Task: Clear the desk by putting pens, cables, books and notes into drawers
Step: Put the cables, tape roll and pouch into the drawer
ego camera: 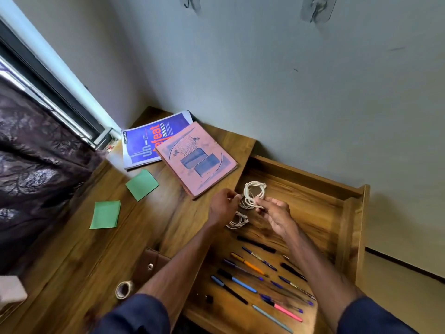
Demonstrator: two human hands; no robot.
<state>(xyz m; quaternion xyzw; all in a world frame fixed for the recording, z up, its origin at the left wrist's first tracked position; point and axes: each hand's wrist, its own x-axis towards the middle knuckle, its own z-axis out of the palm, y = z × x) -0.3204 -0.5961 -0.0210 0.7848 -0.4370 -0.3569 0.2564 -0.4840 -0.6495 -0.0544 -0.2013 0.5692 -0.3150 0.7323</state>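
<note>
Head view: left hand (222, 206) and right hand (277, 213) pinch cable coil (252, 192), long axis slanting toward wall (289, 92).

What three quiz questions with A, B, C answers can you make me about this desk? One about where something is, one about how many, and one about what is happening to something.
1. Where do the pens lie?
A. in a cup
B. in the open drawer
C. on a chair

2. How many green notes are on the desk?
A. two
B. one
C. five

3. What is happening with the white cable coil?
A. it hangs on the wall
B. it lies under a pillow
C. the left hand and the right hand hold it

Answers:
1 B: the pens lie in rows on the drawer's floor.
2 A: two green squares lie apart on the wood.
3 C: both hands pinch the coil above the drawer.
</note>
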